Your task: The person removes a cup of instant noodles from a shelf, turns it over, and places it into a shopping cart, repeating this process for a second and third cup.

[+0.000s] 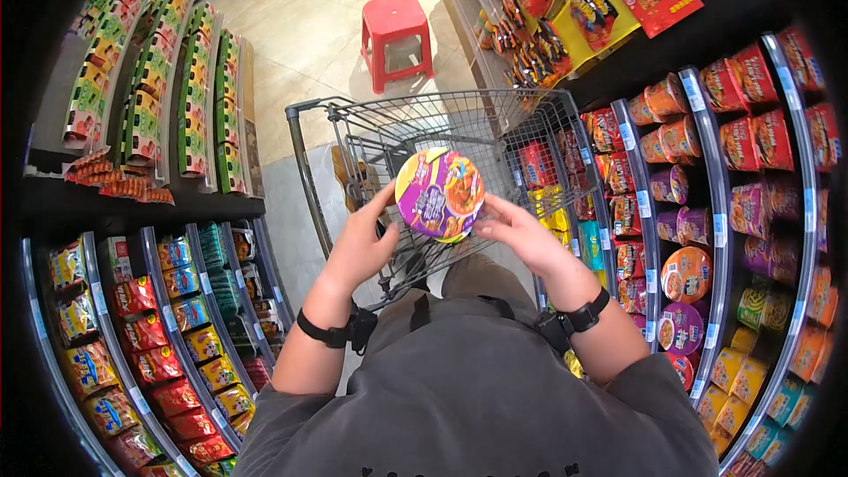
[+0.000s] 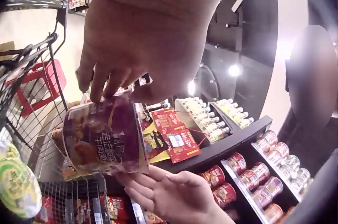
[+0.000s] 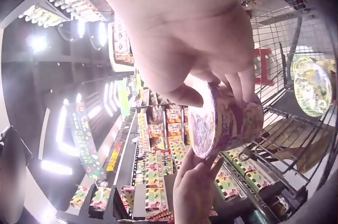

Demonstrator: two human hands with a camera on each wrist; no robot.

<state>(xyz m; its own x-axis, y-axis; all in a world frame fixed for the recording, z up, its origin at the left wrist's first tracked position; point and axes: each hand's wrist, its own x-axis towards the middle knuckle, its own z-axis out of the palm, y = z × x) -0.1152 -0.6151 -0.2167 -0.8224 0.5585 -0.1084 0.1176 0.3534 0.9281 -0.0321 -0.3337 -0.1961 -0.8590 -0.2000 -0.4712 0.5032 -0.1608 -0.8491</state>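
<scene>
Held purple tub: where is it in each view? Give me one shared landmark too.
Head: purple tub near centre, lid up, between the left hand and right hand.
Left wrist: left of centre, slightly below mid-height, side label showing.
Right wrist: right of centre, a little below mid-height, lid facing left.
Shared landmark: wire cart, upper middle in head, left side in left wrist, right side in right wrist.

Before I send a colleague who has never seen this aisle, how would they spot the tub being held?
Start at the wire shopping cart near the red stool. Seen against its wires is a round tub with a yellow-edged purple lid. Unlike the purple tubs on the right-hand shelf, this one is held in mid-air.
</scene>
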